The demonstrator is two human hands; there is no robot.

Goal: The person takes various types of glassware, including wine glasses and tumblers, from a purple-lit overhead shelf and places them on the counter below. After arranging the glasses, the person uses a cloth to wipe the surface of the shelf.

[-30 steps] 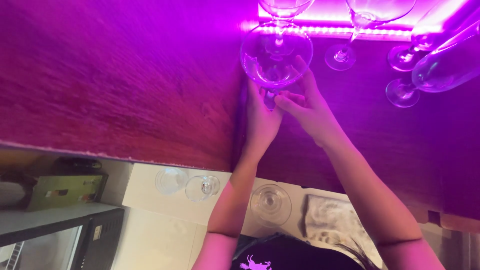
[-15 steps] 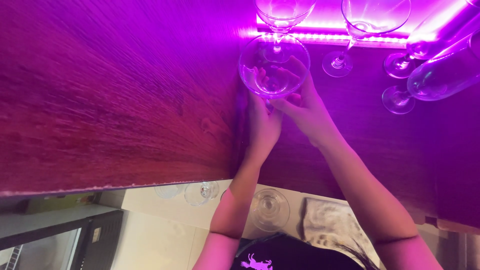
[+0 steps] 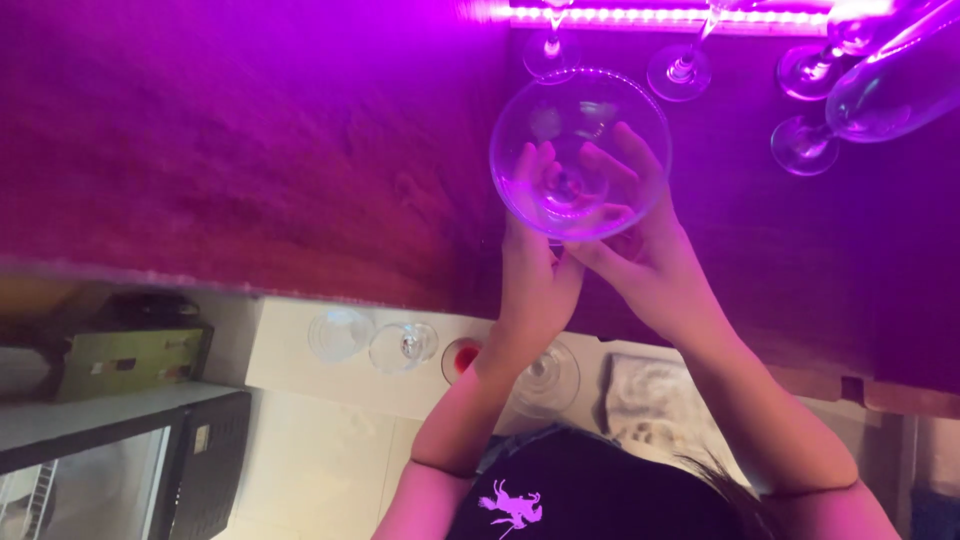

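A large clear stemmed glass [image 3: 580, 110] is in front of me with its round bowl facing the camera. Both hands are on it. My left hand [image 3: 535, 280] grips it from the lower left, with fingertips showing through the bowl. From the lower right, my right hand [image 3: 650, 265] wraps its fingers around the bowl and stem. Purple light tints the glass and both hands. The stem and foot are mostly hidden behind the bowl and fingers.
Other stemmed glasses [image 3: 680, 70] [image 3: 805, 145] sit by a bright purple light strip [image 3: 660, 15] against a dark wooden surface [image 3: 250, 140]. Below, a white counter [image 3: 290, 350] holds several glasses [image 3: 403, 345] and a folded cloth [image 3: 650, 395]. A black appliance [image 3: 190, 450] stands at lower left.
The glass has come away from the row by the light strip, toward the camera, and looks much larger. Both hands stayed on it, fingers now spread around the bowl.
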